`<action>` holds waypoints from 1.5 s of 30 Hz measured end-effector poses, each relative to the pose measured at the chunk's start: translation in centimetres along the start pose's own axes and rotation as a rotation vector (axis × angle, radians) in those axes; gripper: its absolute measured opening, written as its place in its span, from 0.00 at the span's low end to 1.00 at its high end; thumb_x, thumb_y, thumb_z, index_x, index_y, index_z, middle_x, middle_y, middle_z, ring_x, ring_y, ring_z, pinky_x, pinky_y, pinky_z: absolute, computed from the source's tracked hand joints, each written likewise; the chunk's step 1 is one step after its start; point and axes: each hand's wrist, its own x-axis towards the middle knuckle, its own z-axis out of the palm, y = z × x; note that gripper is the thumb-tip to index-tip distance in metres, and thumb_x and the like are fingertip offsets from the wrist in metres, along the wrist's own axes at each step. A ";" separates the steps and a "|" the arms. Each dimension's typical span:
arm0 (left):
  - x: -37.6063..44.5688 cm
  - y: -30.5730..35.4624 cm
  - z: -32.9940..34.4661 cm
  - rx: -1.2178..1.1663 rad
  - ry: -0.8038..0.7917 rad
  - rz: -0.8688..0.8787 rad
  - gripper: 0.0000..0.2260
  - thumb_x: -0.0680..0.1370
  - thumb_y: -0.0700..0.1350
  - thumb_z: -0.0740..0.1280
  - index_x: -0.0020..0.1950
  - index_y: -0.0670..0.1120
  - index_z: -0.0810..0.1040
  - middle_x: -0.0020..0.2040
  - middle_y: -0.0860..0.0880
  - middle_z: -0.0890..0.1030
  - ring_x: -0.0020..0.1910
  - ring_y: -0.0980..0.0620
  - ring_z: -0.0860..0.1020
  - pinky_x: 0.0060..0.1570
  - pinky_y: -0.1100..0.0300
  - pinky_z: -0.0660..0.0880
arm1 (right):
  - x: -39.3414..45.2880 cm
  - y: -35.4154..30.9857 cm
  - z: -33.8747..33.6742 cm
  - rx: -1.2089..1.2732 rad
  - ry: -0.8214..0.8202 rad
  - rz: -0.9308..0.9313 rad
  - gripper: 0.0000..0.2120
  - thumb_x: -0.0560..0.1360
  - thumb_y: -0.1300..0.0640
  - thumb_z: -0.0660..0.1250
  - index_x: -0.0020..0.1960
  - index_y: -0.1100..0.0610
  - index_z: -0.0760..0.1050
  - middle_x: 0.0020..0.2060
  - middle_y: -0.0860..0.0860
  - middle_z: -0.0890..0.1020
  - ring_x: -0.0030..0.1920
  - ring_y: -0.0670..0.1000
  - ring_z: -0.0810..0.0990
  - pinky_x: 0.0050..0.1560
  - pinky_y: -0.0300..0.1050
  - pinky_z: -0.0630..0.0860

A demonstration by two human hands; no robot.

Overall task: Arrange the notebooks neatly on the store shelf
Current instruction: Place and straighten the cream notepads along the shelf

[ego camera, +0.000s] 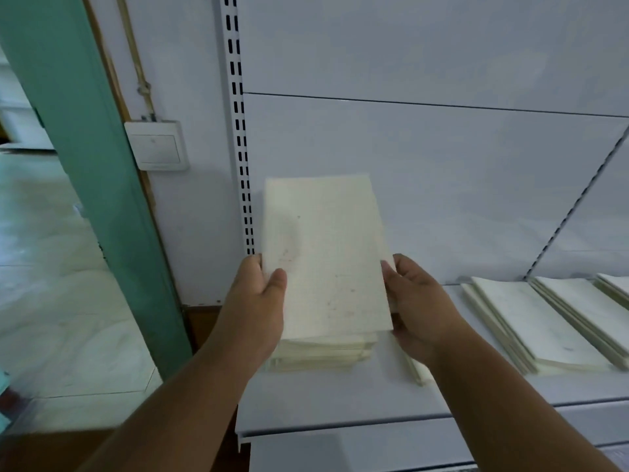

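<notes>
A stack of cream-white notebooks point(326, 253) is held at the left end of the white store shelf point(340, 410), tilted with its far end raised. My left hand point(262, 301) grips its left edge, thumb on the top cover. My right hand point(418, 308) grips the right edge. The lower notebooks of the stack point(323, 352) show beneath the top cover. More notebooks point(537, 325) lie overlapped in a row on the shelf to the right. One notebook edge point(417, 371) pokes out under my right wrist.
A slotted white upright point(240, 131) and the back panel stand behind the stack. A green door frame point(98, 165) and a wall switch point(157, 144) are at the left, with tiled floor beyond. A lower shelf point(374, 451) shows below.
</notes>
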 end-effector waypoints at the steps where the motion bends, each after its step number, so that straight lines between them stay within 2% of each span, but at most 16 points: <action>1: 0.1 0.3 0.5 0.025 0.011 0.024 0.12 0.84 0.49 0.57 0.67 0.52 0.68 0.58 0.53 0.77 0.53 0.54 0.76 0.47 0.60 0.74 | -0.8 0.1 -0.4 0.079 -0.064 0.006 0.14 0.83 0.49 0.61 0.49 0.59 0.76 0.38 0.55 0.79 0.34 0.51 0.75 0.32 0.42 0.70; 3: 0.5 0.6 1.8 0.013 0.038 0.023 0.14 0.83 0.46 0.59 0.70 0.51 0.67 0.60 0.52 0.77 0.53 0.52 0.76 0.40 0.66 0.70 | -1.4 0.4 -1.8 0.122 -0.113 0.018 0.18 0.84 0.47 0.58 0.52 0.60 0.78 0.39 0.57 0.81 0.35 0.51 0.78 0.33 0.43 0.72; 7: 0.2 0.9 5.0 0.016 0.004 0.011 0.18 0.83 0.44 0.60 0.73 0.53 0.64 0.66 0.50 0.75 0.55 0.54 0.73 0.38 0.70 0.65 | -0.5 -0.3 -5.5 0.018 0.036 0.121 0.21 0.84 0.44 0.56 0.55 0.59 0.80 0.43 0.57 0.85 0.41 0.53 0.84 0.36 0.44 0.77; 9: -0.3 1.3 7.1 0.033 -0.073 0.066 0.22 0.83 0.45 0.59 0.76 0.56 0.60 0.70 0.52 0.73 0.59 0.53 0.72 0.47 0.67 0.69 | 0.7 -0.7 -7.1 -0.062 0.045 0.109 0.22 0.81 0.42 0.61 0.58 0.61 0.78 0.47 0.58 0.84 0.47 0.57 0.82 0.47 0.50 0.77; 14: 0.0 1.9 13.0 0.110 -0.169 0.038 0.25 0.84 0.48 0.58 0.79 0.56 0.54 0.75 0.54 0.68 0.70 0.50 0.70 0.66 0.54 0.70 | 4.3 -1.5 -11.0 -0.311 0.226 0.043 0.19 0.71 0.44 0.67 0.50 0.59 0.79 0.49 0.60 0.85 0.52 0.64 0.84 0.55 0.66 0.80; 16: 0.5 1.5 15.4 0.190 -0.213 0.020 0.23 0.83 0.48 0.59 0.78 0.52 0.57 0.72 0.52 0.71 0.68 0.49 0.73 0.65 0.53 0.72 | 6.3 -1.3 -13.4 -0.489 0.273 0.034 0.15 0.75 0.49 0.66 0.48 0.62 0.77 0.42 0.57 0.85 0.43 0.58 0.85 0.48 0.52 0.84; 18: 1.1 1.0 17.8 0.327 -0.259 0.000 0.20 0.82 0.48 0.60 0.74 0.49 0.62 0.68 0.49 0.75 0.63 0.47 0.76 0.59 0.55 0.74 | 8.1 -0.8 -15.8 -0.700 0.252 0.054 0.12 0.75 0.51 0.66 0.41 0.61 0.73 0.34 0.53 0.78 0.32 0.52 0.77 0.31 0.38 0.74; 20: 1.5 0.5 20.1 0.466 -0.294 -0.022 0.18 0.81 0.48 0.62 0.70 0.47 0.65 0.64 0.46 0.77 0.60 0.46 0.77 0.56 0.55 0.74 | 9.5 0.2 -17.7 -0.877 0.191 0.112 0.10 0.75 0.52 0.67 0.42 0.59 0.74 0.35 0.52 0.78 0.33 0.52 0.77 0.28 0.36 0.71; 23: 1.5 -0.2 22.9 0.586 -0.337 -0.055 0.15 0.79 0.45 0.63 0.65 0.45 0.69 0.60 0.45 0.77 0.56 0.45 0.78 0.53 0.56 0.74 | 11.6 2.1 -19.4 -1.179 0.074 0.152 0.20 0.78 0.47 0.67 0.60 0.62 0.76 0.54 0.56 0.82 0.53 0.57 0.81 0.50 0.44 0.77; 26: 1.3 -1.2 24.2 0.680 -0.327 -0.086 0.14 0.75 0.45 0.63 0.60 0.45 0.73 0.55 0.45 0.78 0.50 0.46 0.79 0.51 0.53 0.78 | 12.6 4.0 -19.7 -1.307 -0.038 0.139 0.22 0.78 0.45 0.67 0.62 0.62 0.75 0.57 0.57 0.82 0.54 0.58 0.83 0.55 0.48 0.80; 29: 0.6 -1.3 24.7 0.844 -0.269 -0.109 0.13 0.76 0.48 0.66 0.57 0.45 0.74 0.53 0.46 0.74 0.48 0.46 0.78 0.46 0.55 0.77 | 13.0 5.7 -20.0 -1.395 -0.045 0.090 0.26 0.76 0.42 0.69 0.66 0.58 0.72 0.60 0.55 0.80 0.60 0.58 0.80 0.55 0.48 0.75; 32: -0.4 0.0 25.0 0.943 -0.131 -0.009 0.19 0.77 0.53 0.68 0.63 0.47 0.69 0.58 0.47 0.70 0.51 0.48 0.77 0.42 0.59 0.70 | 12.7 5.4 -19.5 -1.370 0.048 0.015 0.27 0.73 0.40 0.72 0.62 0.55 0.68 0.53 0.54 0.81 0.55 0.58 0.81 0.50 0.50 0.77; 37: -1.4 2.6 20.6 0.550 0.066 0.182 0.11 0.77 0.50 0.69 0.57 0.52 0.74 0.49 0.57 0.74 0.41 0.57 0.74 0.39 0.72 0.66 | 10.0 5.0 -14.7 -1.151 -0.002 -0.149 0.20 0.77 0.37 0.64 0.49 0.54 0.70 0.40 0.48 0.78 0.42 0.52 0.79 0.43 0.48 0.76; 41: -0.4 2.4 12.8 0.461 0.261 0.231 0.07 0.76 0.46 0.69 0.52 0.52 0.76 0.44 0.58 0.77 0.34 0.58 0.74 0.33 0.71 0.65 | 8.6 5.2 -8.7 -1.081 -0.171 -0.027 0.32 0.74 0.25 0.55 0.35 0.55 0.67 0.26 0.48 0.72 0.26 0.47 0.72 0.33 0.45 0.72; 43: 0.3 1.8 9.1 0.454 0.310 0.247 0.06 0.77 0.46 0.68 0.53 0.52 0.76 0.44 0.57 0.78 0.34 0.57 0.74 0.33 0.67 0.67 | 8.4 5.9 -5.6 -1.076 -0.157 0.048 0.38 0.67 0.19 0.53 0.37 0.56 0.69 0.27 0.48 0.74 0.27 0.47 0.75 0.34 0.43 0.74; 45: 0.8 1.3 5.8 0.454 0.325 0.266 0.05 0.77 0.47 0.67 0.53 0.51 0.76 0.44 0.57 0.78 0.35 0.57 0.75 0.34 0.66 0.68 | 8.4 6.8 -3.2 -1.026 -0.112 0.108 0.40 0.65 0.19 0.59 0.46 0.57 0.75 0.33 0.49 0.79 0.35 0.50 0.81 0.40 0.46 0.81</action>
